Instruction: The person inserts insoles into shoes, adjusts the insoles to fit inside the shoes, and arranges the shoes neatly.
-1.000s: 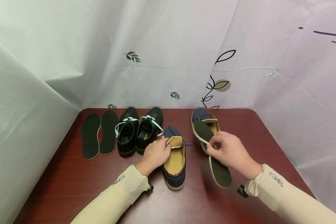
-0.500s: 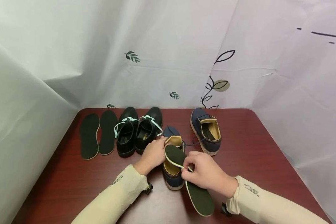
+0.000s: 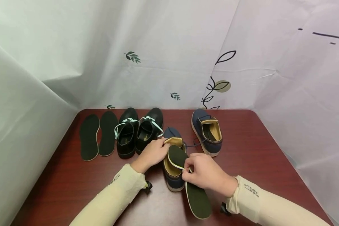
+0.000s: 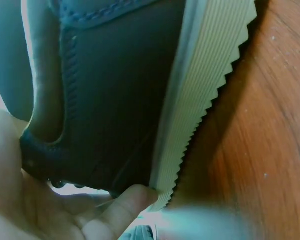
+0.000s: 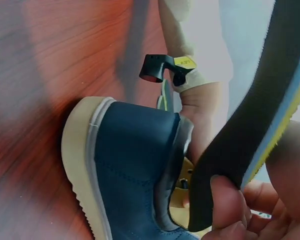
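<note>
My right hand (image 3: 204, 174) pinches a dark insole (image 3: 198, 201) with a pale edge near its middle. One end of the insole hangs over the opening of the nearer navy shoe (image 3: 174, 182), and the other end slants toward me. On that shoe's left side my left hand (image 3: 152, 153) grips the upper beside its raised yellow tongue (image 3: 173, 142). A finger reaches the ridged sole (image 4: 200, 90) in the left wrist view. Seen from the right wrist, the insole (image 5: 240, 120) stands above the shoe's heel (image 5: 135, 132).
A second navy shoe (image 3: 207, 133), with a dark insole inside, stands at the back right. Two black shoes with pale mint laces (image 3: 128, 133) are on the left. Beyond them lie two dark insoles (image 3: 89, 138). The red-brown table (image 3: 260, 169) meets white curtains behind.
My right hand has carried the insole leftward and toward me, from beside the far navy shoe to above the nearer one. The left hand keeps its grip on the shoe, almost still.
</note>
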A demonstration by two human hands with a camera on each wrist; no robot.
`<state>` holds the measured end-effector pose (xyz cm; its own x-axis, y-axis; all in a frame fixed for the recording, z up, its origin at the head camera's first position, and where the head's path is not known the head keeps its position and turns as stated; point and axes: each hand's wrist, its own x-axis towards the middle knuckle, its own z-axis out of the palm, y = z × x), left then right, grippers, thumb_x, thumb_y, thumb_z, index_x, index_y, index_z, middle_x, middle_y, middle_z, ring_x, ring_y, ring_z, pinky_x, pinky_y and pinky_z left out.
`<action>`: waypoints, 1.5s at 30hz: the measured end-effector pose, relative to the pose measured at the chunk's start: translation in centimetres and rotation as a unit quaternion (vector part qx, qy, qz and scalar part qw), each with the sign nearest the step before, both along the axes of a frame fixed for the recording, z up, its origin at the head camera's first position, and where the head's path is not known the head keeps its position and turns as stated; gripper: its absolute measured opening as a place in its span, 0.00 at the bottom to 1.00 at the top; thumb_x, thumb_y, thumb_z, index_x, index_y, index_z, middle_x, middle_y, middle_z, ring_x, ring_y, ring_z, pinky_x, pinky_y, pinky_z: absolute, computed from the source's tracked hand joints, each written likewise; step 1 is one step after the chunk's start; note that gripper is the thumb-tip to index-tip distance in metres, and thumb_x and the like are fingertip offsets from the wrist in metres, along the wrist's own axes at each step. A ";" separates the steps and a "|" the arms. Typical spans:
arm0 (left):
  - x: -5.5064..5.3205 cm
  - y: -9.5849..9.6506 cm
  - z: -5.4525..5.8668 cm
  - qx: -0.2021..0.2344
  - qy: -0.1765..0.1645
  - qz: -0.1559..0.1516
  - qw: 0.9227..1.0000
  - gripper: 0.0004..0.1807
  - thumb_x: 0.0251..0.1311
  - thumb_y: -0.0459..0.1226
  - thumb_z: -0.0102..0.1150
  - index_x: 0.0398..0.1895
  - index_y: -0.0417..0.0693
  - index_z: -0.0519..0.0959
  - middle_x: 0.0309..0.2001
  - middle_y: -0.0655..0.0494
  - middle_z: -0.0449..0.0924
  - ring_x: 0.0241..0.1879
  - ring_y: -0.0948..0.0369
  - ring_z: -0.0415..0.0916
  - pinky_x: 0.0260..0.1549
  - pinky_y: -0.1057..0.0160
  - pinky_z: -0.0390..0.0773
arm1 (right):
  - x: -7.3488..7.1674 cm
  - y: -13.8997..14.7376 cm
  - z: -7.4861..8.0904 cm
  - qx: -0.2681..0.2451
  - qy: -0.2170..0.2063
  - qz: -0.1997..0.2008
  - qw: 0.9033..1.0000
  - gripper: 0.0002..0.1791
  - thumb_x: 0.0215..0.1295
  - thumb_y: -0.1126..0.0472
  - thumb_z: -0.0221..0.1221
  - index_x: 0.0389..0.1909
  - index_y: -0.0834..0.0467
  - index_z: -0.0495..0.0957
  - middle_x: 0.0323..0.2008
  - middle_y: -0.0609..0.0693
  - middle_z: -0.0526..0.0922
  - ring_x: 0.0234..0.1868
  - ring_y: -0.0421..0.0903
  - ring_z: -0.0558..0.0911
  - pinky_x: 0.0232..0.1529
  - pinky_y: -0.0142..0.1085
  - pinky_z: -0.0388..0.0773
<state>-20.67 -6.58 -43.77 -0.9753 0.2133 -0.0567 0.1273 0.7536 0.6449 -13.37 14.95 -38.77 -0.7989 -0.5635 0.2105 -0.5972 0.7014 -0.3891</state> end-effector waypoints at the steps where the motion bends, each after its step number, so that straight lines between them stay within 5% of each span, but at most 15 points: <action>1: 0.0 0.0 -0.1 0.003 0.000 -0.001 1.000 0.27 0.73 0.50 0.40 0.67 0.50 0.75 0.68 0.51 0.73 0.55 0.53 0.79 0.50 0.51 0.76 | 0.0 0.0 0.0 0.004 -0.003 0.001 1.000 0.12 0.48 0.59 0.63 0.14 0.41 0.73 0.19 0.37 0.68 0.22 0.32 0.66 0.25 0.27 0.66; 13: 0.2 0.5 -0.1 -0.026 0.040 0.011 0.999 0.27 0.73 0.48 0.39 0.63 0.44 0.77 0.66 0.44 0.75 0.34 0.55 0.80 0.35 0.56 0.75 | -1.2 -2.0 0.2 0.032 -0.044 -0.011 0.998 0.15 0.46 0.59 0.59 0.09 0.42 0.67 0.13 0.33 0.64 0.19 0.32 0.66 0.21 0.28 0.63; 19: 0.2 0.4 -0.3 -0.028 0.037 0.016 0.999 0.28 0.73 0.48 0.39 0.65 0.42 0.75 0.63 0.42 0.77 0.37 0.52 0.82 0.36 0.55 0.76 | -2.6 -3.2 -0.6 0.047 -0.076 -0.046 0.995 0.15 0.48 0.56 0.58 0.08 0.43 0.68 0.08 0.33 0.62 0.13 0.34 0.66 0.18 0.30 0.63; 25: 0.3 0.6 -0.4 -0.031 0.029 0.022 0.999 0.29 0.72 0.48 0.39 0.67 0.43 0.74 0.66 0.42 0.74 0.42 0.48 0.83 0.37 0.54 0.77 | -3.4 -4.0 -1.7 0.099 -0.026 -0.082 0.991 0.17 0.50 0.52 0.60 0.07 0.43 0.67 0.10 0.38 0.65 0.13 0.37 0.67 0.14 0.34 0.62; 29: 0.3 0.8 -0.3 -0.029 0.022 0.022 0.999 0.30 0.73 0.49 0.39 0.69 0.42 0.72 0.65 0.41 0.75 0.35 0.51 0.82 0.34 0.55 0.76 | -2.9 -4.2 -1.8 0.144 0.019 -0.086 0.986 0.22 0.55 0.47 0.60 0.07 0.44 0.65 0.15 0.41 0.66 0.13 0.39 0.65 0.12 0.36 0.60; 36: 0.3 0.8 -0.2 -0.040 0.033 0.023 0.998 0.30 0.72 0.49 0.40 0.69 0.41 0.72 0.66 0.42 0.74 0.42 0.48 0.83 0.37 0.53 0.78 | -1.8 -3.6 -0.9 0.185 0.083 -0.071 0.977 0.25 0.60 0.32 0.58 0.12 0.42 0.73 0.14 0.41 0.66 0.14 0.39 0.67 0.12 0.37 0.58; 40: 0.3 0.9 -0.2 -0.044 0.036 0.022 0.998 0.30 0.72 0.49 0.40 0.69 0.41 0.71 0.67 0.42 0.72 0.42 0.47 0.83 0.37 0.52 0.77 | -0.7 -3.0 -0.5 0.184 0.109 -0.056 0.975 0.31 0.55 0.21 0.53 0.24 0.45 0.79 0.15 0.42 0.70 0.14 0.40 0.69 0.13 0.37 0.58; 45: 0.3 0.9 -0.3 -0.047 0.037 0.026 0.998 0.31 0.72 0.50 0.39 0.69 0.42 0.72 0.67 0.43 0.73 0.44 0.47 0.83 0.41 0.52 0.78 | 1.8 -2.5 -0.1 0.172 0.119 -0.020 0.978 0.42 0.50 0.14 0.48 0.38 0.49 0.78 0.28 0.46 0.73 0.20 0.42 0.71 0.23 0.36 0.66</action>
